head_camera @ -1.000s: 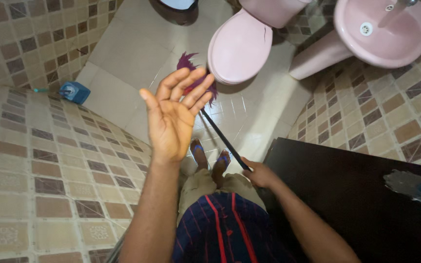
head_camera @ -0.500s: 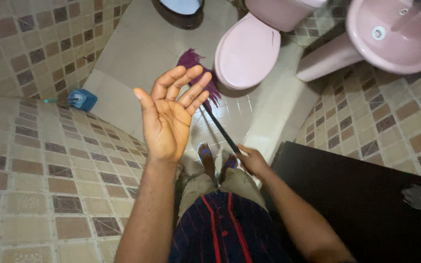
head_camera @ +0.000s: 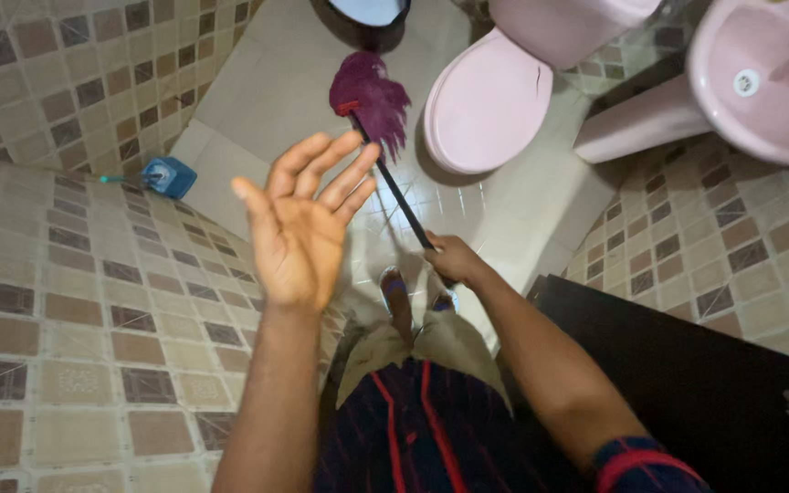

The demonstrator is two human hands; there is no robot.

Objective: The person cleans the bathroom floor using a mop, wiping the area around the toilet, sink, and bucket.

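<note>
Down on the pale floor tiles (head_camera: 257,100) lies the purple mop head (head_camera: 372,91), its strands fanned out just beside the front of the pink toilet (head_camera: 486,100), whose lid is down. From the mop head a thin dark handle (head_camera: 399,201) slants back toward the person and ends in the right hand (head_camera: 449,258), whose fingers are curled tight around the shaft low down. The left hand (head_camera: 299,224) grips nothing: it is raised in front of the camera with the palm open and the fingers spread, and it covers part of the floor behind it; the handle passes just beyond its fingertips.

Below the hands the person's two feet in blue sandals (head_camera: 394,288) stand on the tiles, with khaki trousers and a dark shirt with red stripes nearer the camera. A pink washbasin (head_camera: 760,91) on its pedestal stands to the right of the toilet. A small blue brush holder (head_camera: 168,175) sits on the floor at the foot of the brown-and-beige tiled wall (head_camera: 66,301) on the left. A dark door (head_camera: 687,374) fills the lower right corner.
</note>
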